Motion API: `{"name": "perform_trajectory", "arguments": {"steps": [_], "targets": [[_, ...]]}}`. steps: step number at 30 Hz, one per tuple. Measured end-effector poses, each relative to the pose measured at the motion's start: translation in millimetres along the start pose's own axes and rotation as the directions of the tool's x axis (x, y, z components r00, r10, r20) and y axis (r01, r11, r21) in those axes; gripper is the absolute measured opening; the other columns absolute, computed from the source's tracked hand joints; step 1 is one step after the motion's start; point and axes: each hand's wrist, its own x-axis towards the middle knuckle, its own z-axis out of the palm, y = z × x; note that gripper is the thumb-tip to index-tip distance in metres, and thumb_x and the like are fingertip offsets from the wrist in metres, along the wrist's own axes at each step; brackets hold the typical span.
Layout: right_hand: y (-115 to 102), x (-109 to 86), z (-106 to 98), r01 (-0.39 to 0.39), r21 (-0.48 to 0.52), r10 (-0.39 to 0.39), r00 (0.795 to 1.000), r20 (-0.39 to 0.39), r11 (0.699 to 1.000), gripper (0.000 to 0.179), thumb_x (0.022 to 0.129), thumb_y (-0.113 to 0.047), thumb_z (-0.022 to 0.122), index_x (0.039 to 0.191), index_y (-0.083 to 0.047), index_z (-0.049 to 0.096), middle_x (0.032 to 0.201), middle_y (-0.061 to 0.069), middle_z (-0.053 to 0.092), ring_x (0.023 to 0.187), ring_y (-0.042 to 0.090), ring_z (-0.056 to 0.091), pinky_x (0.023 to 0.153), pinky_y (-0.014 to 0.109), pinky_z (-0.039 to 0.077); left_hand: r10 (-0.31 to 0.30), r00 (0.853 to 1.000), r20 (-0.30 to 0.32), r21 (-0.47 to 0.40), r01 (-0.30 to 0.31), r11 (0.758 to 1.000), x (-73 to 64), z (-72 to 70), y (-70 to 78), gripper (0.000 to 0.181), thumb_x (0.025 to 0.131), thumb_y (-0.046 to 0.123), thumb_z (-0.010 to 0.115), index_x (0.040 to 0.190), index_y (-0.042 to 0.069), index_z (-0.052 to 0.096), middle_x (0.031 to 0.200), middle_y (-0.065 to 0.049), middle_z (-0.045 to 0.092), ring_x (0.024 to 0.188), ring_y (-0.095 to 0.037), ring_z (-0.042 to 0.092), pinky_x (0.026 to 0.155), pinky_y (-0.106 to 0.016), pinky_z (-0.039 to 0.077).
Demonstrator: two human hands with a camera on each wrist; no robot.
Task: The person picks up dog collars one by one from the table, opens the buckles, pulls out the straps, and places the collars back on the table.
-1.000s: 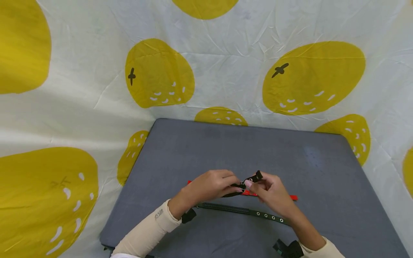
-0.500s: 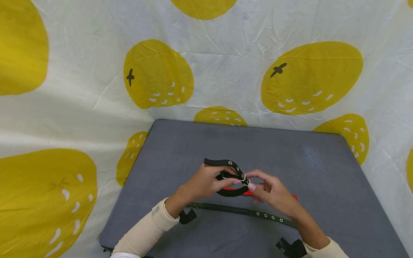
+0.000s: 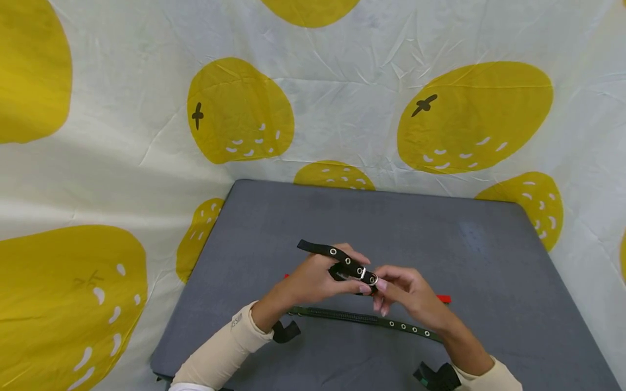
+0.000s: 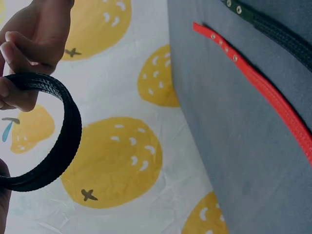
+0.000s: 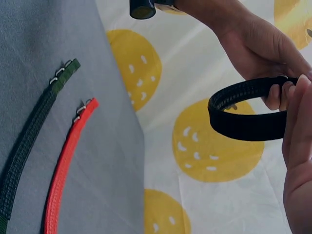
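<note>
A black dog collar (image 3: 348, 261) is bent into a loop above the table, its strap end passing through a silver buckle. The eyeleted end sticks out to the upper left, over my left hand (image 3: 318, 278). That hand holds the collar near the buckle, thumb below and fingers behind the strap. My right hand (image 3: 408, 293) pinches the collar by the metal ring beside the buckle. In the left wrist view the padded band of the collar (image 4: 73, 126) curves round below the right hand (image 4: 41, 36). The right wrist view shows the left hand's fingers (image 5: 275, 95) curled at the band.
A dark green collar (image 3: 359, 316) lies stretched flat on the grey table (image 3: 391, 228), nearer me than the hands. Behind the hands lies a red collar (image 4: 263, 90), also straight, mostly hidden in the head view. A white cloth (image 3: 342, 119) with yellow fruit prints stands around the table.
The strap end, earlier short near the right hand, now extends through the buckle to the upper left. The loop has turned, bringing buckle and eyelets into view.
</note>
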Motion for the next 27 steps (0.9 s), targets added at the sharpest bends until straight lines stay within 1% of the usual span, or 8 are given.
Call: {"name": "perform_trajectory", "arguments": {"steps": [4,6,10,14,17,22,24,27], "targets": [[-0.6,1.9,2.6,0.017,-0.017,-0.017,1.0,-0.014,1.0,0.022,0.103,0.009,0.04,0.101,0.004,0.062,0.073,0.016,0.06,0.058,0.025,0.058,0.053,0.034,0.054,-0.019,0.999,0.034,0.0,0.019,1.0,1.1,2.3,1.1,0.033,0.084,0.015,0.082,0.114,0.009,0.07,0.098,0.0,0.066,0.077,-0.009,0.061,0.07,-0.021,0.054],[-0.5,2.4,3.1,0.016,-0.021,-0.017,0.999,-0.029,1.0,0.022,0.103,0.009,0.041,0.098,0.005,0.061,0.072,0.016,0.059,0.055,0.027,0.054,0.051,0.034,0.052,-0.024,0.999,0.044,0.013,0.023,1.0,1.2,3.9,1.2,0.03,0.086,0.016,0.081,0.113,0.011,0.07,0.095,0.001,0.065,0.074,-0.005,0.057,0.068,-0.019,0.052],[1.5,3.5,3.0,0.018,-0.036,-0.02,0.998,-0.054,0.999,0.022,0.102,0.009,0.042,0.091,0.004,0.06,0.075,0.006,0.061,0.052,0.028,0.05,0.046,0.033,0.048,-0.039,0.998,0.057,0.013,0.038,0.999,0.7,6.1,0.7,0.027,0.088,0.016,0.078,0.113,0.011,0.072,0.092,0.002,0.065,0.069,-0.001,0.05,0.064,-0.017,0.048],[3.6,3.9,2.7,0.013,-0.051,-0.017,0.997,-0.077,0.999,0.024,0.101,0.008,0.043,0.084,0.001,0.057,0.076,0.009,0.06,0.052,0.024,0.05,0.042,0.033,0.044,-0.054,0.997,0.064,-0.02,0.055,0.998,0.2,7.5,0.0,0.025,0.089,0.015,0.077,0.114,0.011,0.072,0.09,0.002,0.065,0.067,0.0,0.049,0.062,-0.017,0.046],[4.8,3.7,2.0,0.023,-0.057,-0.029,0.995,-0.1,0.998,0.026,0.099,0.009,0.042,0.079,0.0,0.054,0.074,0.015,0.055,0.051,0.023,0.051,0.039,0.034,0.041,-0.049,0.997,0.051,-0.037,0.051,0.998,0.1,8.1,-0.4,0.025,0.089,0.014,0.078,0.113,0.009,0.072,0.089,0.0,0.066,0.066,0.0,0.049,0.061,-0.018,0.047],[5.9,3.2,-0.9,0.053,-0.048,-0.059,0.99,-0.128,0.997,0.028,0.096,0.011,0.039,0.073,-0.001,0.049,0.072,0.014,0.05,0.049,0.028,0.047,0.037,0.036,0.038,-0.049,0.999,0.007,-0.06,0.049,0.997,-0.4,7.7,-1.4,0.024,0.087,0.011,0.079,0.11,0.007,0.072,0.088,-0.002,0.067,0.066,0.0,0.05,0.059,-0.02,0.048],[6.4,2.7,-1.8,0.055,-0.048,-0.061,0.989,-0.133,0.997,0.029,0.096,0.011,0.039,0.072,-0.001,0.049,0.072,0.014,0.05,0.049,0.029,0.047,0.037,0.034,0.039,-0.056,0.998,-0.004,-0.068,0.055,0.996,-0.6,6.7,-1.9,0.024,0.087,0.011,0.079,0.111,0.007,0.072,0.088,-0.002,0.068,0.065,-0.001,0.05,0.058,-0.02,0.048],[7.7,1.9,-2.5,0.047,-0.056,-0.055,0.989,-0.138,0.997,0.027,0.098,0.01,0.04,0.074,0.001,0.051,0.075,0.012,0.054,0.051,0.028,0.049,0.039,0.036,0.041,-0.056,0.998,-0.006,-0.065,0.055,0.996,-1.0,4.6,-2.8,0.024,0.088,0.01,0.078,0.111,0.006,0.072,0.089,-0.002,0.068,0.066,-0.001,0.05,0.058,-0.021,0.048]]}}
